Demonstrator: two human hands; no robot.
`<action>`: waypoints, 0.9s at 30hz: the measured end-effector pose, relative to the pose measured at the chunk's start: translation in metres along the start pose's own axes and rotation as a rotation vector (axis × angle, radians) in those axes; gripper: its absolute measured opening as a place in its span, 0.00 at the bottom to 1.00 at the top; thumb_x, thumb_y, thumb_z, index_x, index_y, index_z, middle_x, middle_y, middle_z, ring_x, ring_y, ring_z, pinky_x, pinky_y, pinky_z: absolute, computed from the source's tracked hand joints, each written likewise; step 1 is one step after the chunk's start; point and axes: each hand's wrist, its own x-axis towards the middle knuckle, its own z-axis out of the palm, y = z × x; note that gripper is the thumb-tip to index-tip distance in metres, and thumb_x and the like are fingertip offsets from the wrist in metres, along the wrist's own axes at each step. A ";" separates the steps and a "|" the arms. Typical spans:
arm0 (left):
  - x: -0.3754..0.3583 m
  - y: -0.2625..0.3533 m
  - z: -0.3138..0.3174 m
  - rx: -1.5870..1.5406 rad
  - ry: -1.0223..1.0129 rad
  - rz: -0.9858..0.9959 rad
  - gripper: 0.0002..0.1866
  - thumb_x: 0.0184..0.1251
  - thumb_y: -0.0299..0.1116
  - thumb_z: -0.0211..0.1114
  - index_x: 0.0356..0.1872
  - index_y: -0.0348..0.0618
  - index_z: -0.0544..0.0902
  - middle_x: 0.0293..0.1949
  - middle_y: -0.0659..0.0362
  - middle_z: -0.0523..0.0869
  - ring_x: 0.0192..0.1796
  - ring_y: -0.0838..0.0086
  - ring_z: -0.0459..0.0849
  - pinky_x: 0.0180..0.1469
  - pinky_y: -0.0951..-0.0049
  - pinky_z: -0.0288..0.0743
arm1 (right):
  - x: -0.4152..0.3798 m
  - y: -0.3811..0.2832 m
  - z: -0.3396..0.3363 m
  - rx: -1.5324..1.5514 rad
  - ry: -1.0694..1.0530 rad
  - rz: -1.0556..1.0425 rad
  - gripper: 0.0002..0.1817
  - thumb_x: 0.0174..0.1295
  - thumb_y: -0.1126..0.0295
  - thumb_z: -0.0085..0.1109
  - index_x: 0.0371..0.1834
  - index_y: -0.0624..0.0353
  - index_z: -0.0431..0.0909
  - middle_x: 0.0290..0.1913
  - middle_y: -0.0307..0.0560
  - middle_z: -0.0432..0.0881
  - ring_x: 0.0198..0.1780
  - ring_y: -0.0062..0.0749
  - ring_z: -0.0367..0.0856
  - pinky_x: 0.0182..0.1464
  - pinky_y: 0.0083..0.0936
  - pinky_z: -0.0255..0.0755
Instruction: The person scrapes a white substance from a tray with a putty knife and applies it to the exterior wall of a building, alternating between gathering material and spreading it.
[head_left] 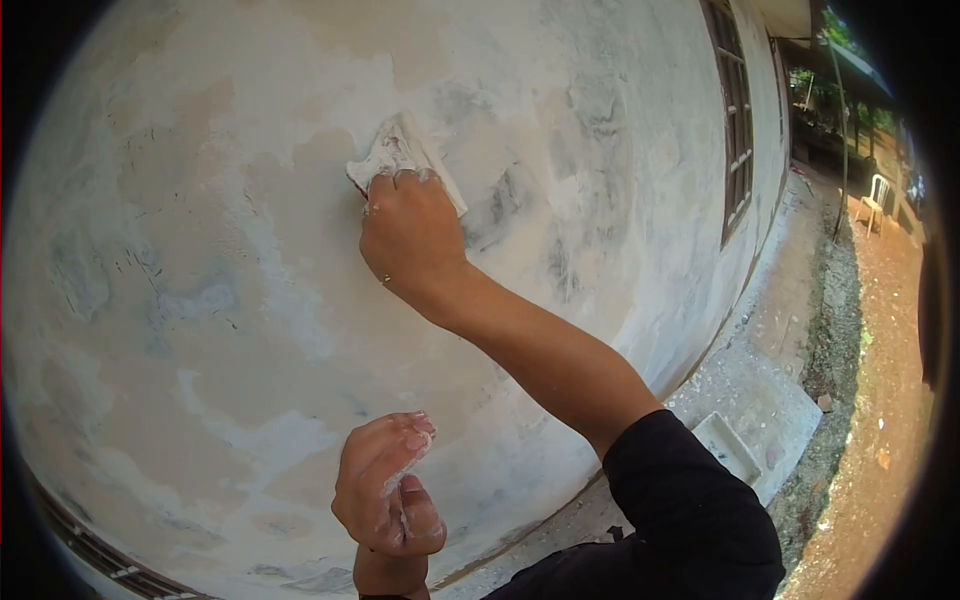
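Observation:
My right hand (415, 240) reaches up to the patchy white and beige wall (240, 370), its fingers closed round a flat tool (402, 150) smeared with white paste. The tool lies against the wall surface, and its handle is hidden under my fingers. Lower down, in front of the wall, my left hand (388, 485) is held up with its fingers curled and white paste on them. Whether something sits inside its curl is too small to make out.
A barred window (735, 110) is in the wall at the upper right, and another grille (110, 555) shows at the lower left. A pale rectangular tray (728, 448) rests on the concrete ledge (790, 410). Further off, a white chair (876, 200) stands on reddish ground.

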 end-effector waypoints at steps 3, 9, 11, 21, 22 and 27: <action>0.006 0.003 0.005 0.008 -0.006 0.020 0.19 0.46 0.23 0.47 0.43 0.29 0.75 0.34 0.44 0.80 0.35 0.56 0.80 0.37 0.63 0.77 | -0.001 -0.018 -0.016 0.067 -0.070 0.043 0.04 0.47 0.77 0.53 0.22 0.67 0.74 0.22 0.56 0.75 0.28 0.45 0.74 0.42 0.34 0.68; 0.011 0.005 0.016 -0.038 -0.014 0.055 0.21 0.44 0.23 0.47 0.43 0.29 0.75 0.34 0.44 0.80 0.36 0.56 0.80 0.37 0.63 0.77 | 0.020 0.013 -0.086 0.522 -0.238 0.302 0.07 0.50 0.75 0.52 0.26 0.69 0.75 0.22 0.53 0.77 0.23 0.39 0.75 0.29 0.32 0.68; 0.012 0.005 0.020 -0.055 -0.029 0.052 0.20 0.45 0.23 0.47 0.43 0.29 0.75 0.35 0.44 0.79 0.36 0.56 0.81 0.37 0.64 0.78 | 0.035 0.038 -0.090 0.741 -0.230 0.449 0.11 0.49 0.73 0.54 0.29 0.73 0.76 0.22 0.57 0.79 0.23 0.42 0.76 0.33 0.32 0.72; 0.012 0.002 0.027 -0.053 -0.044 0.024 0.19 0.47 0.24 0.49 0.43 0.28 0.75 0.35 0.44 0.79 0.36 0.57 0.81 0.36 0.67 0.78 | 0.056 0.167 -0.072 0.867 -0.116 0.572 0.09 0.49 0.75 0.57 0.33 0.70 0.78 0.23 0.48 0.78 0.23 0.27 0.74 0.25 0.26 0.68; 0.012 0.002 0.026 -0.054 -0.044 0.022 0.19 0.48 0.24 0.49 0.43 0.28 0.75 0.35 0.44 0.79 0.36 0.58 0.81 0.36 0.67 0.78 | 0.058 0.176 -0.076 0.857 -0.106 0.610 0.09 0.50 0.75 0.57 0.33 0.70 0.78 0.23 0.48 0.78 0.22 0.26 0.73 0.24 0.25 0.68; 0.010 0.001 0.024 -0.063 -0.029 0.004 0.17 0.50 0.25 0.49 0.43 0.29 0.75 0.35 0.44 0.79 0.36 0.58 0.81 0.36 0.67 0.77 | 0.059 0.190 -0.110 0.819 -0.044 0.714 0.09 0.49 0.75 0.55 0.31 0.70 0.78 0.22 0.48 0.78 0.21 0.27 0.72 0.25 0.26 0.67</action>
